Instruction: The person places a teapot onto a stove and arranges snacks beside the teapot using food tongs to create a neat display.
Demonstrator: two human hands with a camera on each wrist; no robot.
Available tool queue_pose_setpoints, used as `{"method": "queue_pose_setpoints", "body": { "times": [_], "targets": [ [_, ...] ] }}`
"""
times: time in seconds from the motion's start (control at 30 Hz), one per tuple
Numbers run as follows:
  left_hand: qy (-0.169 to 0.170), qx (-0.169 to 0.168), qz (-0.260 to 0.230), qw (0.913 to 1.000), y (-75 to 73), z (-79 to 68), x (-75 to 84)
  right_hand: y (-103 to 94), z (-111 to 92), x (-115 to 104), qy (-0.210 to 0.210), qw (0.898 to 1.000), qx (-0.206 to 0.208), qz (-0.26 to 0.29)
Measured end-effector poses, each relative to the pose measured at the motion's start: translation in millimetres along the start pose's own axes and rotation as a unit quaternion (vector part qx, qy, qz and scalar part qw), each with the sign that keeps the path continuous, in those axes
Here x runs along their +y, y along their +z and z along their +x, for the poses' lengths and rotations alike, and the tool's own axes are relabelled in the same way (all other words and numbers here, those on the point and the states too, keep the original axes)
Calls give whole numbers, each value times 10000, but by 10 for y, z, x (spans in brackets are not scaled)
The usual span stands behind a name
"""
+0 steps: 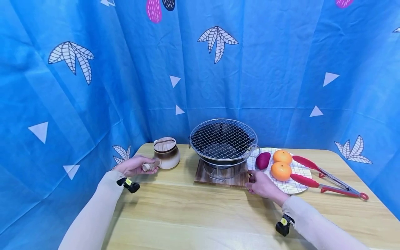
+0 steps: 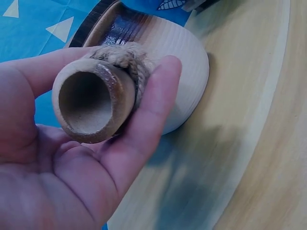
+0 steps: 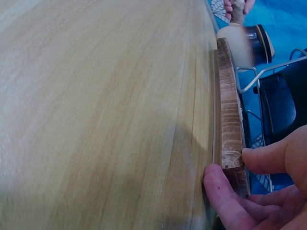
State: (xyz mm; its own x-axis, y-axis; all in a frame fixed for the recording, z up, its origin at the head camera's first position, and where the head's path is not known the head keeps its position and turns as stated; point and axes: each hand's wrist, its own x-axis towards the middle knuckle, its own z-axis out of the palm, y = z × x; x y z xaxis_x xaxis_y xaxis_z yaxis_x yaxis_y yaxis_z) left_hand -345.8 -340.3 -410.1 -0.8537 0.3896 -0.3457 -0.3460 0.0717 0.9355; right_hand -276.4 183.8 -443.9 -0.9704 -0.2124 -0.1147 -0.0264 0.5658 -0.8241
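At the left of the head view, a side-handled clay pot (image 1: pixel 169 157) with a wooden lid stands on the table. My left hand (image 1: pixel 137 166) holds its hollow, rope-wrapped handle (image 2: pixel 91 103), fingers and thumb around it. My right hand (image 1: pixel 261 184) is at the front right corner of a dark wooden board (image 3: pixel 231 115), with the thumb against its face and a finger at its lower edge. On that board sits a round black grill stove (image 1: pixel 215 161), topped by a wire mesh (image 1: pixel 223 139). Part of the right fingers is hidden behind the board in the right wrist view.
Beside my right hand lies a checked white plate (image 1: pixel 301 170) with a purple sweet potato (image 1: pixel 263 160) and two oranges (image 1: pixel 281 171). Red-tipped tongs (image 1: pixel 335 178) overlap the plate and table (image 1: pixel 187 215). A blue patterned curtain (image 1: pixel 265 86) hangs behind.
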Motion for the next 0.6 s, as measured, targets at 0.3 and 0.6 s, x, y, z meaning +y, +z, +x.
{"method": "queue_pose_setpoints", "body": {
  "times": [0.3, 0.6],
  "targets": [
    [17, 85, -73, 9999, 16, -7, 4, 4, 4, 22, -139, 9999, -13, 10],
    [163, 326, -84, 9993, 71, -11, 20, 5, 11, 41, -128, 9999, 80, 23]
  ]
}}
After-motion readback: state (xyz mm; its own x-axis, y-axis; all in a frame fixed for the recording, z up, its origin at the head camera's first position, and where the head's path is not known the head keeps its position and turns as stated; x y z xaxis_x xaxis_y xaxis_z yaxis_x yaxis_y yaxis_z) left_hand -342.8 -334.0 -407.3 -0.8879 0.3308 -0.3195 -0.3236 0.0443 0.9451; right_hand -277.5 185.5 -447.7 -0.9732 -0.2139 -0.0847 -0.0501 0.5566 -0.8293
